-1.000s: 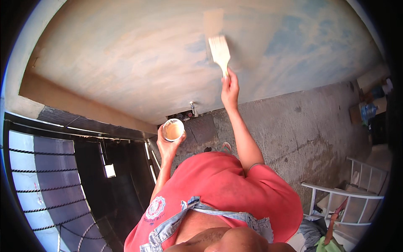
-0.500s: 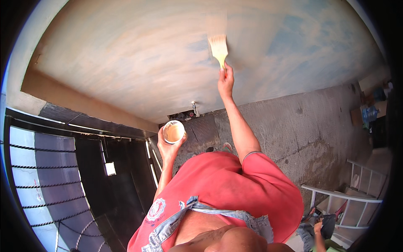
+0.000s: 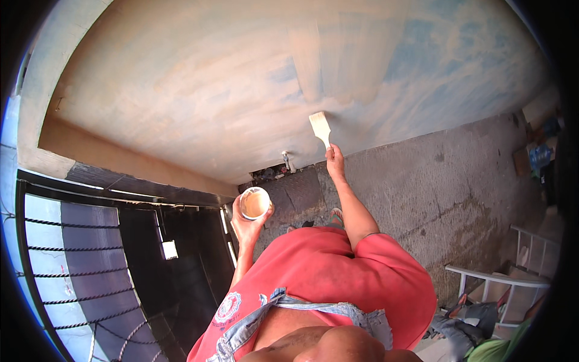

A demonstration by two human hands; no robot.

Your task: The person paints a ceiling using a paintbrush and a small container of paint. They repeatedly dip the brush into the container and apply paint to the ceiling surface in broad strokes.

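Painting the wall [image 3: 199, 102] seems underway: right hand [image 3: 335, 164] grips the brush [image 3: 319, 125], left hand [image 3: 245, 229] a cup [image 3: 254, 204] left of the brush; another stroke would need even pressure

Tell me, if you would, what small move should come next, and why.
Perhaps the right hand should raise the paintbrush to the blue patch on the wall and stroke over it: that patch shows just left of the pale streak, while the brush sits lower, below the streak's end.
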